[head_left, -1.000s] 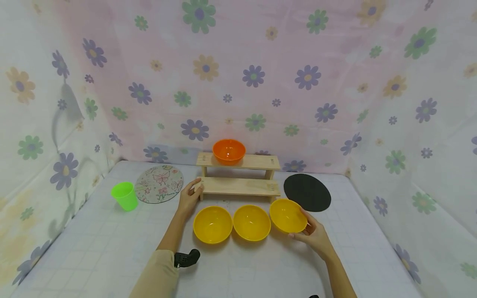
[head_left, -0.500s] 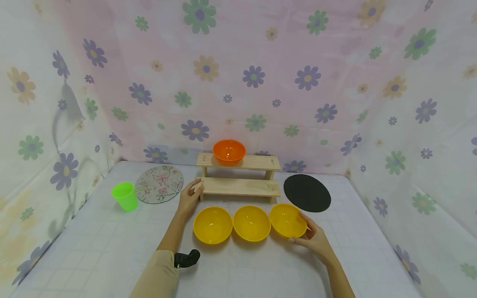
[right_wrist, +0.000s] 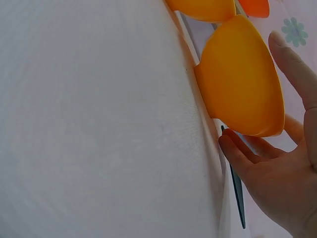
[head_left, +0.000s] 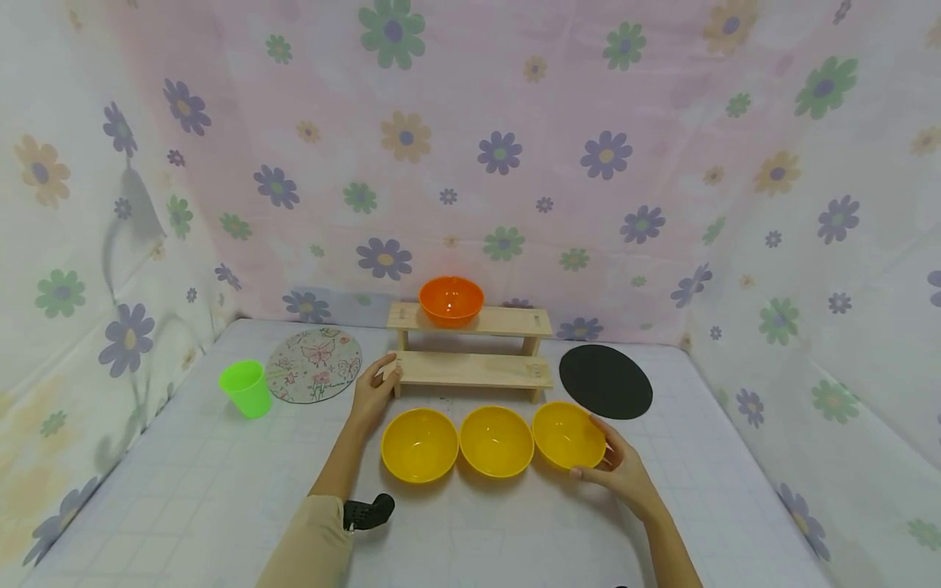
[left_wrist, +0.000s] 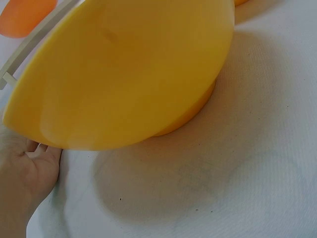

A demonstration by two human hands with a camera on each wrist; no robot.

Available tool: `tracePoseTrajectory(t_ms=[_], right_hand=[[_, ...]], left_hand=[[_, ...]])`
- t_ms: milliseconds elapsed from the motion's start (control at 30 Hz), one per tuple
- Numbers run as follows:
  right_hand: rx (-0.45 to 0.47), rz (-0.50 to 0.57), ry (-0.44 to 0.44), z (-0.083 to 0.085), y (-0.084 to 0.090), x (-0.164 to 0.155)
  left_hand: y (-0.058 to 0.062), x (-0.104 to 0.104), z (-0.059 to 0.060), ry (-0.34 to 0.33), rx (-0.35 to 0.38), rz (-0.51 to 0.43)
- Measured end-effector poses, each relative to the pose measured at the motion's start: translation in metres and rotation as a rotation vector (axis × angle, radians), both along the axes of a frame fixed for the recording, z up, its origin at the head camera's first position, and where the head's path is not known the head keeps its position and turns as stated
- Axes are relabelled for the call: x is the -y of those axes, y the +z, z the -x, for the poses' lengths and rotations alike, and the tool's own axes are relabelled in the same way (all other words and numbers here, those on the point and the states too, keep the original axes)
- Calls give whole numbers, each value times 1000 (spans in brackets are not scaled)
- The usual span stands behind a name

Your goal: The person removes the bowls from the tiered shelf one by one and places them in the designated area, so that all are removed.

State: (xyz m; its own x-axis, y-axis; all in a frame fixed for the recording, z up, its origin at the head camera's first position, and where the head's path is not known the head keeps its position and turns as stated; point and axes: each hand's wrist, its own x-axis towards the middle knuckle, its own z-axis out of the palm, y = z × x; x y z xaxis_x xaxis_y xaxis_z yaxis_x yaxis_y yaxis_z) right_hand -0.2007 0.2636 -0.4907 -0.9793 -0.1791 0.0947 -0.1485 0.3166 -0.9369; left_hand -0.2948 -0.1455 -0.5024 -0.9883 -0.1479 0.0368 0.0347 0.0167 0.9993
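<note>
right hand (head_left: 621,469): fingers loose around right yellow bowl (head_left: 568,434), sitting on counter (head_left: 220,490) | left hand (head_left: 373,388): resting on wooden shelf (head_left: 470,369), thumb against its end

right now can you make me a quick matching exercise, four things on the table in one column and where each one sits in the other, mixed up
Things:
1. orange bowl
2. green cup
3. black round mat
4. right hand

Places:
a. flat on the table, right of the wooden shelf
b. at the rim of the rightmost yellow bowl
c. on the shelf's top step
d. left of the butterfly mat

Pairs: 1-c, 2-d, 3-a, 4-b
</note>
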Motion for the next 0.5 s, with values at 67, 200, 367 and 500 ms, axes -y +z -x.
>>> tracePoseTrajectory(t_ms=[67, 200, 367, 500], right_hand=[[-10, -11, -11, 0, 3, 0], [-50, -68, -57, 2, 10, 0], [-91, -86, -95, 10, 17, 3], [-122, -63, -101, 20, 25, 6]], left_hand=[[0, 0, 0, 2, 2, -3], [0, 0, 0, 2, -7, -12], [-1, 1, -1, -19, -4, -14], [0, 1, -2, -24, 4, -8]])
